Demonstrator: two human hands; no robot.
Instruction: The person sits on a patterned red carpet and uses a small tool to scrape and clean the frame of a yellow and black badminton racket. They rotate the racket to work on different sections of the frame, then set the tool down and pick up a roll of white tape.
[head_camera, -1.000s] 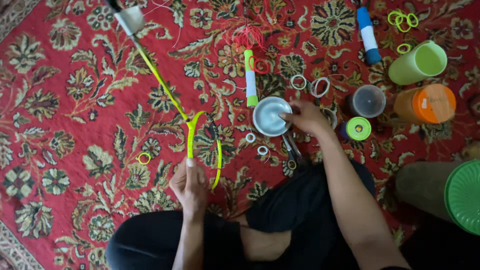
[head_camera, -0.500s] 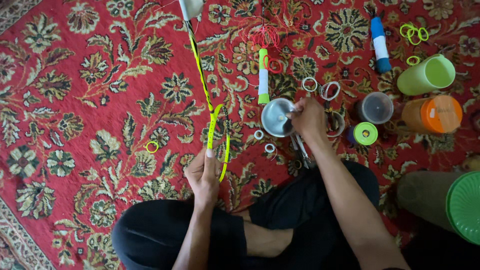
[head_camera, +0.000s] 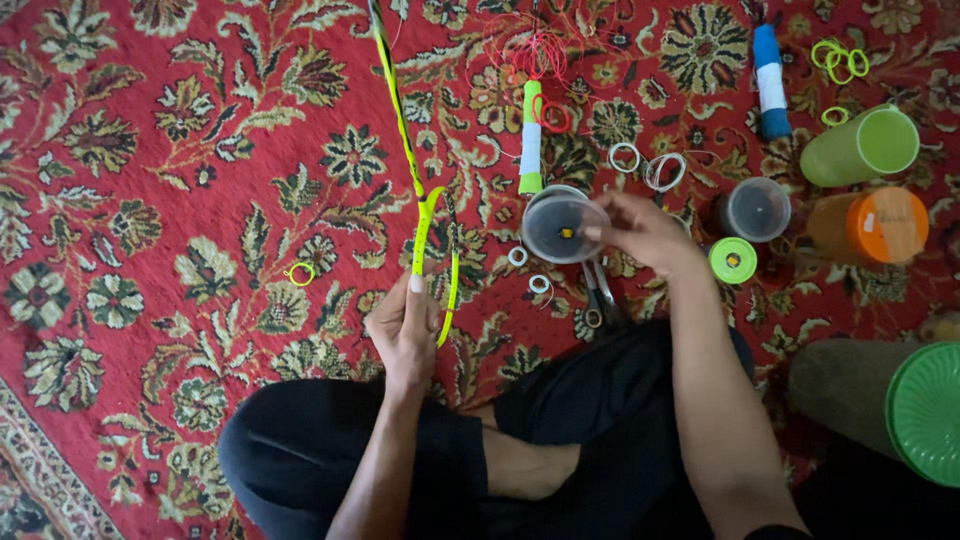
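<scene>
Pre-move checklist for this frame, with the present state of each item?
1. Left hand has a grip on the yellow racket frame: ok.
2. Right hand at the clear round container: ok.
3. Small piece visible inside that container: ok; what kind, cannot tell.
4. Scissors on the carpet beside the right hand: ok.
5. Racket strings intact: cannot tell.
</scene>
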